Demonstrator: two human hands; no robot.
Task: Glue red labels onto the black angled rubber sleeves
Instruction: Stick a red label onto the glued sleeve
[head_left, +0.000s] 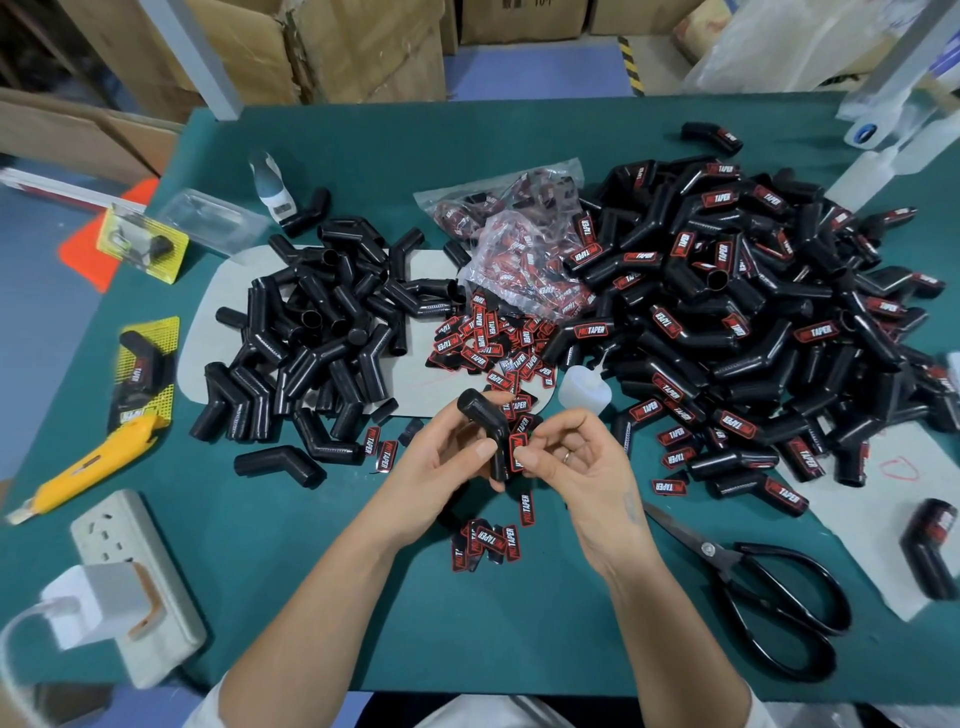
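- Left hand gripped one black angled sleeve above the green table; fingers curled round its lower leg
- Right hand pinched a red label against that sleeve; fingertips pressed on it
- Glue bottle stood just beyond the held sleeve; loose labels lay beside it
- Unlabelled sleeves were heaped left of the glue bottle; labelled sleeves heaped right of it
- Scissors lay right of and nearer than the bottle; yellow knife far left
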